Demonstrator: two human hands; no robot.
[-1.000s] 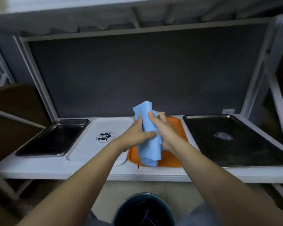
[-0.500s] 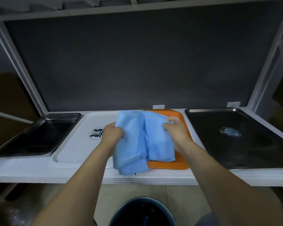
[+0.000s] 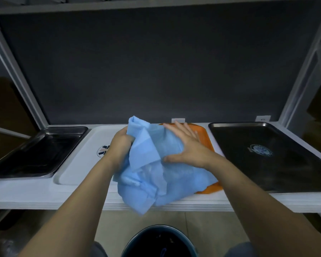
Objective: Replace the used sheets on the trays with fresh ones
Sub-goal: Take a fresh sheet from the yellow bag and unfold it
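While the crumpled blue sheet (image 3: 156, 175) lies half spread over the orange tray (image 3: 206, 138), one loose corner hanging past the desk (image 3: 44, 198) edge, the left hand (image 3: 121, 145) grips its bunched far-left end and the right hand (image 3: 188, 148) presses flat on its middle, fingers (image 3: 183, 131) straight. Bare orange shows to the right, nearer the right hand. A white tray (image 3: 78, 164) sits left, a small steel tray (image 3: 35, 153) beyond it, a large steel tray (image 3: 278, 164) right, a bin (image 3: 159, 242) below.

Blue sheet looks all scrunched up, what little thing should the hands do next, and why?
Probably the left hand should tug its gripped bunch out sideways while the right hand, pressing flat, pins the blue sheet. It lies crumpled over the orange tray and droops past the shelf edge, so it needs spreading.
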